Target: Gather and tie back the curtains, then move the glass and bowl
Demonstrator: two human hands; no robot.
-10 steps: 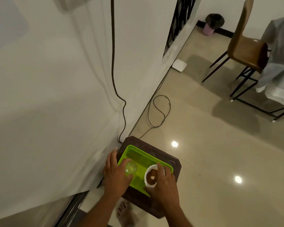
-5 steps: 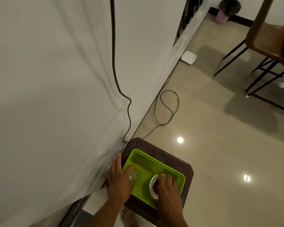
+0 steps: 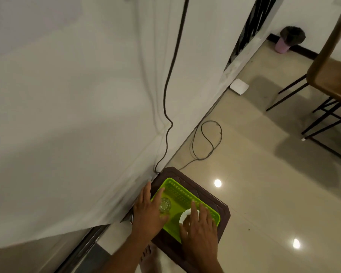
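The left hand (image 3: 148,211) has its grip around a small clear glass (image 3: 165,205), thumb below and fingers reaching past its far side, while the right hand (image 3: 200,225) lies over a white bowl (image 3: 184,216), fingers spread across its rim and thumb curled against its near edge. Both vessels sit inside a lime-green perforated tray (image 3: 182,196) that rests on a dark brown stool (image 3: 219,201) standing on the tiled floor (image 3: 264,194) against the wall. The glass stands upright by the tray's left edge, the bowl by its near right corner, the two apart with bare tray floor between them.

Each hand is already on the vessel nearer to it, so neither arm need cross the other; any lift would seem to go straight up and clear of the tray's low wall. Whether the right-hand grip truly clasps the bowl or only covers it cannot be told from this angle.

A pale curtain (image 3: 67,115) hangs to the left, its hem just beside the stool's left edge and close to the left wrist. A dark cable (image 3: 169,91) runs down it and loops across the floor. A wooden chair (image 3: 331,75) and a small bin (image 3: 287,39) stand well apart at upper right.
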